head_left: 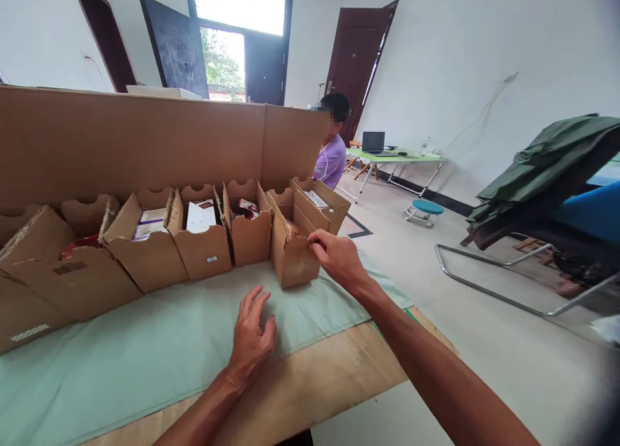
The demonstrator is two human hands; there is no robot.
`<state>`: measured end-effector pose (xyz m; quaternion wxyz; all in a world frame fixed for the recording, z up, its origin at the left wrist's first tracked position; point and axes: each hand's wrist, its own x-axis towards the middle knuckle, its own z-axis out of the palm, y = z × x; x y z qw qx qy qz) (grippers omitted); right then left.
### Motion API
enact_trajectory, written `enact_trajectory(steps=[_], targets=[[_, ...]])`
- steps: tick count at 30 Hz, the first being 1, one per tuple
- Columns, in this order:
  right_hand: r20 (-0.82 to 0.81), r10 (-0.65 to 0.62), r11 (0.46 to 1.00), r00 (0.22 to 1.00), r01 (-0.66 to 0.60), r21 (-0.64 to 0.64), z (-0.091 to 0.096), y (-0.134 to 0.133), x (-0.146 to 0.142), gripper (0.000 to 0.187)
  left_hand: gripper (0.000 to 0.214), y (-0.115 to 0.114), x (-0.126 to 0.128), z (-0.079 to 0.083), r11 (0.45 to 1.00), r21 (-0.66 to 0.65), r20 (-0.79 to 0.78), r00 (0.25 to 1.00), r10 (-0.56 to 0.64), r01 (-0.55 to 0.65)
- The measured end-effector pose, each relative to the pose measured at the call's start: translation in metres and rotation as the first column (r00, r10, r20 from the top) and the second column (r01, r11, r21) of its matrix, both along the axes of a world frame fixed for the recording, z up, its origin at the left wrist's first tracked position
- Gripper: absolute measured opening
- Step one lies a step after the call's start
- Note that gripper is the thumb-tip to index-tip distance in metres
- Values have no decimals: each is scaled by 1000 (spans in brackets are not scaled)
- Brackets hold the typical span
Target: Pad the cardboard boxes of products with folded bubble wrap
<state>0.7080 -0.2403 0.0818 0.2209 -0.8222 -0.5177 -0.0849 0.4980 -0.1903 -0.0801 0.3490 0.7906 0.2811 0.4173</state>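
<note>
On cloth (145, 349), left hand (252, 333) flat, empty; right hand (336, 257) tight on box (293, 260), contents unclear.

One brown cardboard box (292, 265), open-topped, flaps raised, upright on the green cloth (145, 349) at the right end of the row of boxes (203, 249), standing just forward of it. Right hand (338, 257) pinches its top edge.

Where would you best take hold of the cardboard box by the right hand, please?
Probably the right wall's top rim on the cardboard box, pinched from above on the right, where the right hand meets it. It stands upright and open-topped; a neighbouring box crowds its left side, while its right side is free.
</note>
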Motion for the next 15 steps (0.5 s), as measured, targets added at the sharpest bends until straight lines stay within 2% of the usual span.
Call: enact_trajectory(steps=[2, 5, 7, 9, 12, 13, 15], targets=[[29, 75, 994, 997, -77, 77, -8, -53, -25, 24, 43, -11, -25, 9, 998, -57, 29, 999, 26, -24], [60, 216, 957, 975, -224, 183, -11, -126, -65, 21, 40, -21, -53, 25, 995, -93, 41, 998, 51, -47], [79, 285, 924, 955, -296, 244, -9, -161, -80, 20, 41, -21, -62, 36, 993, -95, 46, 997, 68, -63], [86, 323, 901, 942, -334, 275, -8, -188, -82, 24, 45, -15, -62, 47, 989, -128, 64, 995, 82, -73], [13, 290, 906, 957, -279, 320, -19, -215, -75, 33, 64, 2, -50, 59, 956, -293, 132, 991, 31, 9], [-44, 253, 903, 966, -219, 370, -26, -222, -74, 40, 74, 8, -44, 63, 929, -364, 165, 986, -6, 67], [-184, 183, 862, 966, -68, 502, -47, -231, -78, 59, 87, 16, -34, 67, 844, -496, 224, 969, -102, 204]])
